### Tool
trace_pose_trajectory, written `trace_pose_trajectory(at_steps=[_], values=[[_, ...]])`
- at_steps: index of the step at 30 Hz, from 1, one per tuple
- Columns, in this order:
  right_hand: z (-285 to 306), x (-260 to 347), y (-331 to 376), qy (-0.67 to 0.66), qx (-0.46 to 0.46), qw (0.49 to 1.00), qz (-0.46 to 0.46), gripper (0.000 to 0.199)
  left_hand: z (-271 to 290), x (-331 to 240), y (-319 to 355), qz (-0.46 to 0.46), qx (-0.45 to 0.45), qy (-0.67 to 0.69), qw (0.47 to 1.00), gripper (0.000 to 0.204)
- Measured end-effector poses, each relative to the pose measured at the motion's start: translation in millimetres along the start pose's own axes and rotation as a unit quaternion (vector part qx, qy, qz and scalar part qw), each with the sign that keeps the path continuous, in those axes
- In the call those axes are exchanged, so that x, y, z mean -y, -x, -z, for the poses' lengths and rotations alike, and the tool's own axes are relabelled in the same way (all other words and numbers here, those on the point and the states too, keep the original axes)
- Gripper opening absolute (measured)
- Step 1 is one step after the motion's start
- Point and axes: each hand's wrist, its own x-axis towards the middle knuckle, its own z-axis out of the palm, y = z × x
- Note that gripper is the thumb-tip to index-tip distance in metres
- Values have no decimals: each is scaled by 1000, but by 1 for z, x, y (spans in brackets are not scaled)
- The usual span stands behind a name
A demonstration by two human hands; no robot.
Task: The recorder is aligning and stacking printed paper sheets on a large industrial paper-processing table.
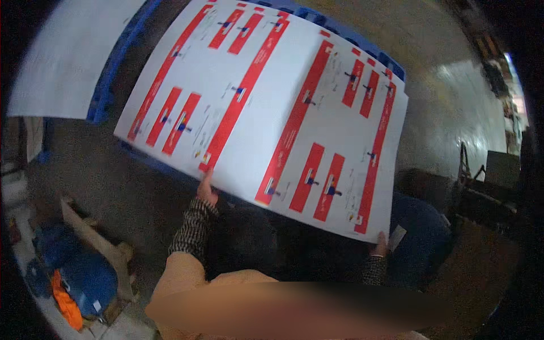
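Observation:
A large white printed sheet (266, 107) with red bars and small dark figures spreads across the middle, over a blue pallet (391, 67). Its surface bows up along the centre. My left hand (208, 191) pinches the near edge left of the middle, thumb on top and the other fingers hidden beneath. At the near right corner, my right hand (381, 246) is closed on the same edge, partly hidden by the dimness. Whether more sheets lie under this one I cannot tell for sure.
A stack of plain white sheets (62, 62) on another blue pallet (105, 85) stands at the upper left. Blue bundles (85, 277), an orange cloth-like piece (67, 300) and a cardboard piece (93, 235) lie lower left. A dark blue rounded object (422, 232) sits beside my right hand.

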Motion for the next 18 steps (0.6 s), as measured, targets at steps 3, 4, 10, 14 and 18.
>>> trace_pose_trajectory(at_steps=[3,4,10,14,18], values=[[-41,24,33,-305,94,937,-144,55,32,-14,-2,23,79,-6,997,37],[-71,80,50,10,90,928,-363,53,57,-36,5,8,64,-8,998,37],[0,72,46,-203,146,947,-204,55,7,-129,5,119,46,-47,991,47],[2,76,7,-201,203,932,-224,57,62,-241,-58,-90,-90,-59,990,55],[19,126,-2,-110,247,915,-299,61,30,-245,-102,-137,-84,-108,981,54]])
